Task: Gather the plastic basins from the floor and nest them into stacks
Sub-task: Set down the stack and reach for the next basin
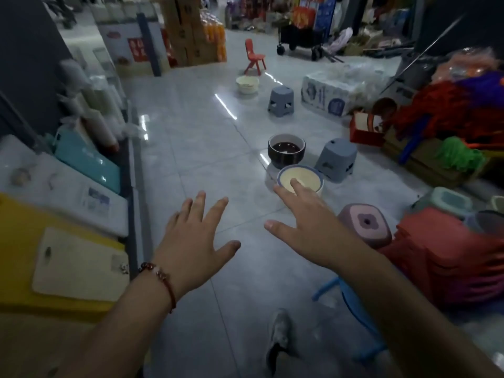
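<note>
Grey glossy tiled floor (196, 148), cluttered shop aisle

Pale floor tiles (191, 148), polished and glossy, mirroring strip lights in bright streaks. Nearest basin (300, 179) of smooth plastic, cream inside with a blue rim, faintly shiny. Dark basin (286, 151) behind it glossier, catching a highlight in its bottom. Far cream basin (247, 84) in matt-looking plastic. Two grey stools (281, 100) (337, 159) moulded in dull, smooth plastic; pink stool (365, 223) likewise matt. Small red chair (254, 57) in plain plastic. Cardboard boxes (188, 31) brown, matt, papery. Wrapped pack (335, 91) sheathed in crinkled, shiny film. Yellow board (19, 241) smooth, semi-matt. Beaded bracelet (161, 276) of glossy reddish beads.
</note>
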Motion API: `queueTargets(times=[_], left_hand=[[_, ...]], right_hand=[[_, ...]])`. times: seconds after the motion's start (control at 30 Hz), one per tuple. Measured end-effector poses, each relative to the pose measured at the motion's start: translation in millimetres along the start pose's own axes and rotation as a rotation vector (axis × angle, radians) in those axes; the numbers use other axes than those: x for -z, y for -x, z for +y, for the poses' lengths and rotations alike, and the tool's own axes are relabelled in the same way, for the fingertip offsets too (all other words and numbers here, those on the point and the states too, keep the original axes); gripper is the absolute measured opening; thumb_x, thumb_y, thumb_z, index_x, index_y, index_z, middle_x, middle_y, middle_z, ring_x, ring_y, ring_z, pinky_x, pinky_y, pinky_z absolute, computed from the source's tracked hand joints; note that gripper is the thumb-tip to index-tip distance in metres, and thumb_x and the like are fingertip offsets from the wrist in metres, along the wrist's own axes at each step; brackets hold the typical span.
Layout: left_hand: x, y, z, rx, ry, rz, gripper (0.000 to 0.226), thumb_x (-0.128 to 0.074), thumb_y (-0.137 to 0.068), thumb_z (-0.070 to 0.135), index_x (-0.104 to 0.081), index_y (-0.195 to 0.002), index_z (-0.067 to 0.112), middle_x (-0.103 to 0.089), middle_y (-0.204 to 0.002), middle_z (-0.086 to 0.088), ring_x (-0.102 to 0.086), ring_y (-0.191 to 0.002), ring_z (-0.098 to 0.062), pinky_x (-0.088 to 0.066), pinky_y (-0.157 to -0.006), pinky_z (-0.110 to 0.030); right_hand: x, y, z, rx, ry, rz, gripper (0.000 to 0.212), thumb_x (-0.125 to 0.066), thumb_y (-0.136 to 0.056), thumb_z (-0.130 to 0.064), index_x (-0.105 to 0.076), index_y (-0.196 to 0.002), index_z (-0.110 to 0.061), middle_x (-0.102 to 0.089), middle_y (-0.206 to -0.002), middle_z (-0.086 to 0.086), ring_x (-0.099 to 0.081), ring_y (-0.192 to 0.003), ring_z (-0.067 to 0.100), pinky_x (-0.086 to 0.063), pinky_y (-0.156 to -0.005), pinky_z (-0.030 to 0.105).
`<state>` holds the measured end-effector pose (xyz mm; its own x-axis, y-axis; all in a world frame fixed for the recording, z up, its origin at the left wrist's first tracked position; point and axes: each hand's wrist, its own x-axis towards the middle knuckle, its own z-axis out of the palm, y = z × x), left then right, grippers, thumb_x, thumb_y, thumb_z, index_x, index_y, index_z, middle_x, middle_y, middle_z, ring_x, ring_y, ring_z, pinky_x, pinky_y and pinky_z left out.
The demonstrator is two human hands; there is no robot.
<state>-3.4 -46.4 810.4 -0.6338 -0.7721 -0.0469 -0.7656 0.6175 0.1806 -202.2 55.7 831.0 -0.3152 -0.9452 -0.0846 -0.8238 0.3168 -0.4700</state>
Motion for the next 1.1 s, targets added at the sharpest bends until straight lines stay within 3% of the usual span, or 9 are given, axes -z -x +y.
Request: queueTargets(times=[0.43,0.57,0.9,1.03,1.1], left_hand=[[-0.2,-288.0,-2.3,-0.049,-0.101,-0.054,0.085,-0.035,-0.088,0.074,0.006,-0.154,0.040,0.011,-0.164,-0.004,0.006,-0.151,-0.025,-0.006,-0.121,-0.040],[-10.2,-346.0,-7.4,-0.006,-0.102,-0.069,0.095,-0.008,-0.071,0.086,0.007,-0.154,0.041,0.010,-0.164,-0.003,0.004,-0.152,-0.026,-0.007,-0.120,-0.040],[-28.2,-475.2,-43.3,-0.020,-0.051,-0.122,0.094,0.002,-0.071,0.086,0.006,-0.154,0.042,0.016,-0.163,-0.003,0.009,-0.151,-0.026,-0.002,-0.121,-0.043],[-36.6,-536.9,-81.8,-0.010,-0.015,-0.112,0.092,0.001,-0.072,0.086,0.009,-0.153,0.043,0.021,-0.162,-0.002,0.011,-0.151,-0.026,0.003,-0.119,-0.039],[-41.4,-572.8,-105.7,-0.010,0.001,-0.137,0.094,0.003,-0.071,0.085,0.010,-0.153,0.041,0.022,-0.161,-0.003,0.012,-0.151,-0.027,0.005,-0.117,-0.038]], right_hand=[[41.6,-245.1,105.0,-0.053,0.006,-0.081,0.071,-0.040,-0.095,-0.063,-0.010,-0.155,-0.040,0.005,-0.165,-0.003,0.004,-0.152,0.022,-0.004,-0.122,0.043],[45.9,-307.9,128.1,-0.044,0.019,-0.168,0.071,-0.030,-0.094,-0.068,-0.007,-0.155,-0.040,0.007,-0.165,-0.003,0.007,-0.152,0.023,0.000,-0.121,0.042],[38.6,-436.8,147.7,-0.057,0.074,-0.312,0.074,-0.023,-0.091,-0.073,-0.003,-0.155,-0.041,0.009,-0.165,-0.005,0.009,-0.151,0.025,0.002,-0.121,0.044],[31.1,-507.4,137.6,-0.068,0.130,-0.346,0.085,-0.014,-0.080,-0.079,-0.001,-0.155,-0.040,0.010,-0.165,-0.005,0.009,-0.152,0.023,0.001,-0.121,0.043],[23.5,-550.8,130.1,-0.070,0.150,-0.363,0.080,-0.021,-0.087,-0.077,-0.001,-0.155,-0.041,0.009,-0.165,-0.004,0.009,-0.152,0.023,0.001,-0.121,0.044]])
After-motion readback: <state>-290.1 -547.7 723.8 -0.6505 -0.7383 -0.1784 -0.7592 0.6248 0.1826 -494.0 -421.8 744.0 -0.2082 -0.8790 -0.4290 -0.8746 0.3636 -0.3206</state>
